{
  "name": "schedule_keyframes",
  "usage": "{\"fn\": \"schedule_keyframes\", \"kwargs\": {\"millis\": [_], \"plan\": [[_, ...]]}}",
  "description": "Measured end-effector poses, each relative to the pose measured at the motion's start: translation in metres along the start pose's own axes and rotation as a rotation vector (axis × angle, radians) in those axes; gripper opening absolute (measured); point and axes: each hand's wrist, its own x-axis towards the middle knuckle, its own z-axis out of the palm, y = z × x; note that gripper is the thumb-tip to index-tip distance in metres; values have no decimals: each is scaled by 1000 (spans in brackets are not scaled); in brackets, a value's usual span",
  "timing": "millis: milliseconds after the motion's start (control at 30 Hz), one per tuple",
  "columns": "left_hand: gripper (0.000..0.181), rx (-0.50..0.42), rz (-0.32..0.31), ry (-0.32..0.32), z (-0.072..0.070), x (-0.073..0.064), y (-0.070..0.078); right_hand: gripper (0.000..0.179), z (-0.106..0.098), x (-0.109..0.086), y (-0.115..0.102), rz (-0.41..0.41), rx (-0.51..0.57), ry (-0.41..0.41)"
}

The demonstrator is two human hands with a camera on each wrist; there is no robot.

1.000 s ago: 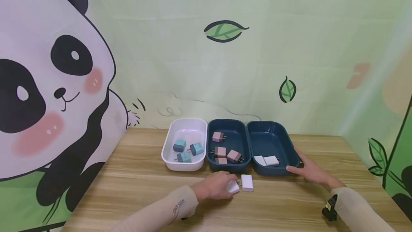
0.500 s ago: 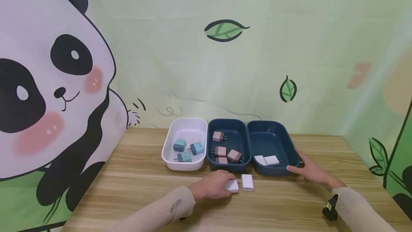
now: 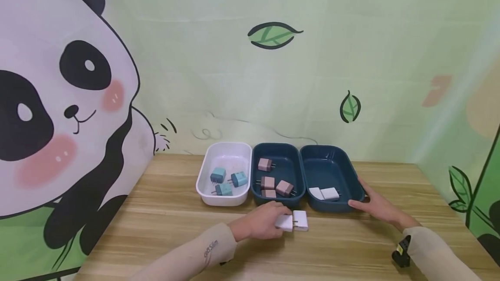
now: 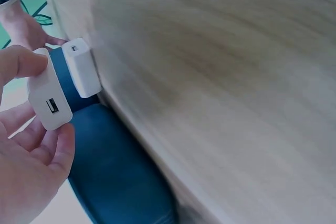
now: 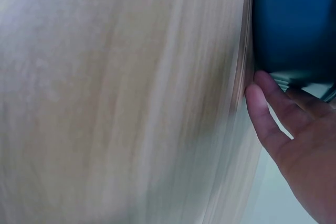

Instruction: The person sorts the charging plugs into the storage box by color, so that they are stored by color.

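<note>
My left hand pinches a white USB charger plug between thumb and fingers; its USB port faces the camera in the left wrist view, and its metal prongs point right in the head view. Just right of it a second white charger lies on the wooden table. My right hand rests against the right side of the right-hand dark blue tray, thumb at the front corner, fingers extended along the side. Inside that tray two white chargers lie at the front.
The middle dark blue tray holds several pink chargers. To its left, a white tray contains 3 turquoise chargers. All the trays stand side by side before a printed cloth backdrop.
The held white charger has come up a little and turned, its prongs now overlapping the charger beside it in the head view. The right hand and trays have not visibly moved.
</note>
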Motion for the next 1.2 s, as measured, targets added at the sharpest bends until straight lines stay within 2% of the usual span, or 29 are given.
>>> {"fn": "schedule_keyframes", "kwargs": {"millis": [267,433,633,867,1200], "plan": [[45,-15,43,27,-13,4,12,94,1,0,1,14,-21,5],[45,-14,34,49,-19,9,17,95,1,1,1,15,-27,0],[45,-71,-9,89,-25,24,21,95,0,0,2,28,-31,-2],[45,-101,-44,90,-33,45,27,94,1,-2,1,9,-22,3],[45,-62,-17,118,-38,73,29,94,-1,-1,1,28,-3,3]]}}
